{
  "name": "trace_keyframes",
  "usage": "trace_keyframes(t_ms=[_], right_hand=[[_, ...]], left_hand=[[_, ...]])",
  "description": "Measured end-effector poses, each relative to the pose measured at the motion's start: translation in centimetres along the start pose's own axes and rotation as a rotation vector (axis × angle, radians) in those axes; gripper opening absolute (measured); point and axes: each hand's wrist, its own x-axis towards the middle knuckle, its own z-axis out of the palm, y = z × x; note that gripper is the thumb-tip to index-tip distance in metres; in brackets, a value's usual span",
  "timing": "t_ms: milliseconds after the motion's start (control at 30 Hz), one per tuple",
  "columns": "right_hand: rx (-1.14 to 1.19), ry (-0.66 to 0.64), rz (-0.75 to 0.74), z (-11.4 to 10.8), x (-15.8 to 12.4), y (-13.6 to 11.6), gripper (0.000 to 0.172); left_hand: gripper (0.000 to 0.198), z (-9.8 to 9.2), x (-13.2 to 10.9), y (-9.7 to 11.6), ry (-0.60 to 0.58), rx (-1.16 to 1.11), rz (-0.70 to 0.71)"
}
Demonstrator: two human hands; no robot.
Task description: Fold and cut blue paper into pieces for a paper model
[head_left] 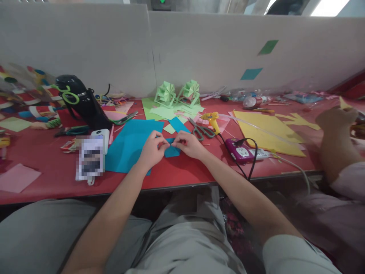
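Observation:
Between my hands is a small piece of blue paper (pixel 172 152), pinched at its upper edge and hanging just over the red tabletop. My left hand (pixel 154 149) grips its left side with thumb and fingers. On the right side, my right hand (pixel 188 144) pinches the same piece; the fingertips of both hands almost meet and hide its top edge. Large blue paper sheets (pixel 125 146) lie under and left of my left hand. A blue paper strip (pixel 179 125) rests just beyond my right hand, beside grey-handled scissors (pixel 202 131).
A yellow glue gun (pixel 211 121) stands right of the scissors, its cord near a purple power socket (pixel 239 151). Yellow sheets (pixel 265 131) lie farther right, near a co-worker's hand (pixel 338 116). Green paper models (pixel 167 94), a black bottle (pixel 82 101) and a phone (pixel 90 158) are around.

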Motion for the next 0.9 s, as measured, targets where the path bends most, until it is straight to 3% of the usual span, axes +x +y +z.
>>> trace_keyframes(t_ms=[133, 233, 500, 667, 767, 900], right_hand=[[-0.012, 0.108, -0.012, -0.08, 0.18, -0.08, 0.015], [0.034, 0.107, -0.030, -0.25, 0.10, -0.08, 0.011], [0.046, 0.099, -0.053, -0.58, -0.17, -0.10, 0.012], [0.031, 0.144, -0.018, -0.24, -0.31, -0.22, 0.012], [0.023, 0.168, 0.016, -0.14, -0.45, -0.37, 0.015], [-0.069, 0.036, -0.063, -0.22, -0.56, -0.29, 0.015]], left_hand=[[0.013, 0.01, -0.09, 0.18, 0.131, 0.078, 0.061], [0.014, -0.04, -0.11, 0.19, 0.169, 0.040, 0.081], [0.012, 0.01, -0.01, -0.14, 0.058, -0.083, -0.004], [0.015, 0.18, -0.23, -0.03, 0.073, -0.148, -0.074], [0.029, 0.05, -0.36, 0.26, 0.063, -0.054, -0.061], [0.015, -0.18, -0.33, 0.44, 0.012, 0.132, 0.057]])
